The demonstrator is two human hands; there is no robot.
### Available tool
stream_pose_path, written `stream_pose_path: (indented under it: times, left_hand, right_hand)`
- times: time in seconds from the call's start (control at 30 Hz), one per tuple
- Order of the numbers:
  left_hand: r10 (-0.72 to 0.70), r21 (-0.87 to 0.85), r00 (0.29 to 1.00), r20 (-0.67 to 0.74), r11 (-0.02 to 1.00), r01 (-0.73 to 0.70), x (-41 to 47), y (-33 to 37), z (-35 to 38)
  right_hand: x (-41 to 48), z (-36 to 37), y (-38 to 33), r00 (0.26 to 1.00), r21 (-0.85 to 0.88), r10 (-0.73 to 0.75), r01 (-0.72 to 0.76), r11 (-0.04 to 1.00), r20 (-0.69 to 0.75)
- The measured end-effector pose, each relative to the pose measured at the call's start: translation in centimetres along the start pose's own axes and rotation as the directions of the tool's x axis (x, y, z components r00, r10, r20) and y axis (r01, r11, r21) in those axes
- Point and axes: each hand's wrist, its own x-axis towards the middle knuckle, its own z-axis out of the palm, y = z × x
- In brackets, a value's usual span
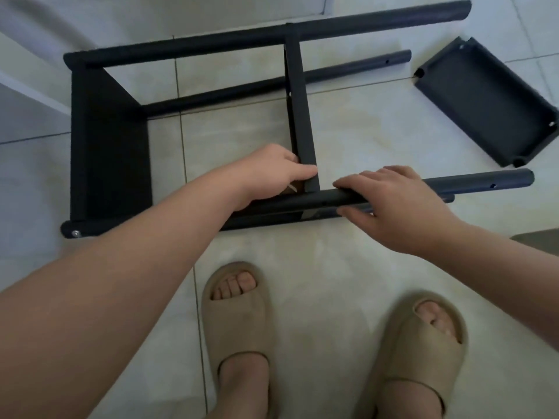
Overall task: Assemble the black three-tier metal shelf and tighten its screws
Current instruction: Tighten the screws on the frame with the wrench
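The shelf frame [109, 140] lay on its side on the floor [348, 267]. My left hand [278, 173] gripped the middle tier [302, 116] at its near end, and my right hand [393, 204] clasped the near post [484, 180]. I judged the holes should align squarely before any screw went in.

Pale tiled floor [348, 128] carries part-built black shelf frame [109, 146], lying on side; loose black shelf tray [484, 98] apart, right; tan slippers [239, 325] near frame
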Motion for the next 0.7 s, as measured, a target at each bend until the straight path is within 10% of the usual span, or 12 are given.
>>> stream_pose_path:
  times: [0.7]
  left_hand:
    - [0.025, -0.095, 0.999, 0.019, 0.995, -0.023, -0.2, 0.3, 1.2]
  right_hand:
    - [-0.8, 0.6, -0.2, 0.994, 0.095, 0.02, -0.01, 0.995, -0.109]
